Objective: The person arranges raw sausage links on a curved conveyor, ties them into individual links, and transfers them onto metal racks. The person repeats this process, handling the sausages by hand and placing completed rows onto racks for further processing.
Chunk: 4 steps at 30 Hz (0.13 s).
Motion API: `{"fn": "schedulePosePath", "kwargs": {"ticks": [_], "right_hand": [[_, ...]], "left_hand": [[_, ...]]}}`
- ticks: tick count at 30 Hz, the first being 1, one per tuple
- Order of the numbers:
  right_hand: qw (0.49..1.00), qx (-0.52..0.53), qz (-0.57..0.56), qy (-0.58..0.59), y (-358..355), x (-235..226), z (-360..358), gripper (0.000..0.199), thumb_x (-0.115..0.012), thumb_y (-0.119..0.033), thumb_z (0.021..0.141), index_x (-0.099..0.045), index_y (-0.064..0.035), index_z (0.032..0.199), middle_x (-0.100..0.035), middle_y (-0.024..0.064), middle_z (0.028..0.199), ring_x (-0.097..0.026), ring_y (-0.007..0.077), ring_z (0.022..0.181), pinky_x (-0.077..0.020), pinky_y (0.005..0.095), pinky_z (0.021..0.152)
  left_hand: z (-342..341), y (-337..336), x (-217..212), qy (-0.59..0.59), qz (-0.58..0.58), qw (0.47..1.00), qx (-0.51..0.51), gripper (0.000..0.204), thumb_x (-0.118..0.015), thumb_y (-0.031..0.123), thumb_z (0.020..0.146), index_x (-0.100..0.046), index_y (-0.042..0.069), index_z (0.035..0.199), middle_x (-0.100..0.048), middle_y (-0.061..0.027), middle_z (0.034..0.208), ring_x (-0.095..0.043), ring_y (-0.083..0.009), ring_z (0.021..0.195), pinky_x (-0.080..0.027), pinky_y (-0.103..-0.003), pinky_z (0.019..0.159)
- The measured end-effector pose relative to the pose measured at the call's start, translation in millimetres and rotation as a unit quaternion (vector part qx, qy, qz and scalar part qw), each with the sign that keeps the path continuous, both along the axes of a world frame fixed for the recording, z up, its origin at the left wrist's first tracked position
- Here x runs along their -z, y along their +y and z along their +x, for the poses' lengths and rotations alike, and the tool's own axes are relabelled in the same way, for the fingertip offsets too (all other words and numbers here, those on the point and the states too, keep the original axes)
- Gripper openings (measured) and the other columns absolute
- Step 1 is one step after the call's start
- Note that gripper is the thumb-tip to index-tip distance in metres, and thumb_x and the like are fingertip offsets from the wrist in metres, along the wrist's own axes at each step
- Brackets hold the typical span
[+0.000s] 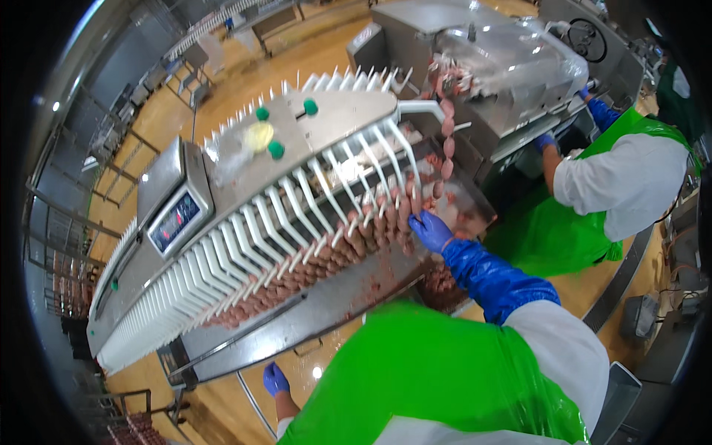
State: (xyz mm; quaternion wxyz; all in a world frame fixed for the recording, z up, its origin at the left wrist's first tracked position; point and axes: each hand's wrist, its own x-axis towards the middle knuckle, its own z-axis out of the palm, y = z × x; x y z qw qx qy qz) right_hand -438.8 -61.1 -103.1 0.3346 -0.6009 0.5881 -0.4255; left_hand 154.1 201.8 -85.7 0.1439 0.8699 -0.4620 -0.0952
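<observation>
My right hand (432, 232), in a blue glove and blue sleeve cover, has its fingertips closed against linked sausages (414, 199) hanging from the right end of a conveyor of white hooks (311, 200). More sausage links (448, 147) run down in a string from the machine at the upper right to the nearest hook. Loops of sausages (297, 278) hang along the hooks to the left. My left hand (276, 380), also gloved in blue, hangs low beside my green apron, away from the conveyor. Its fingers are curled in with nothing visible in them.
Below the hooks is a metal tray (252, 334) with meat scraps. A scale with a display (180, 220) and green knobs (276, 150) are on the conveyor's top. At the right, a co-worker in a green apron (549, 230) reaches toward the covered steel machine (512, 67).
</observation>
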Motion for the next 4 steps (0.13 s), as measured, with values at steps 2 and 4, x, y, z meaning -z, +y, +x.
{"fn": "schedulePosePath", "kwargs": {"ticks": [2,4], "right_hand": [[0.996,-0.066,0.052,0.019,3.1,-2.6,3.9,0.035,-0.059,-0.032,0.089,-0.058,-0.0031,0.109,-0.065,0.0198,0.1,-0.064,0.0315,0.094,-0.0492,0.041,0.08],[0.966,-0.147,0.208,0.052,-2.8,-9.7,-13.2,0.042,-0.06,-0.037,0.087,-0.057,-0.0049,0.114,-0.063,0.0242,0.108,-0.064,0.0296,0.098,-0.0495,0.0403,0.081]], "left_hand": [[6.0,4.3,7.2,0.015,-0.004,1.0,-0.018,0.029,-0.054,0.023,0.088,-0.066,0.0,0.101,-0.067,-0.0199,0.096,-0.064,-0.0319,0.089,-0.049,-0.039,0.082],[2.4,6.1,3.3,0.028,-0.021,0.999,-0.011,0.029,-0.055,0.024,0.088,-0.067,0.002,0.101,-0.067,-0.0194,0.097,-0.065,-0.0312,0.09,-0.049,-0.039,0.082]]}}
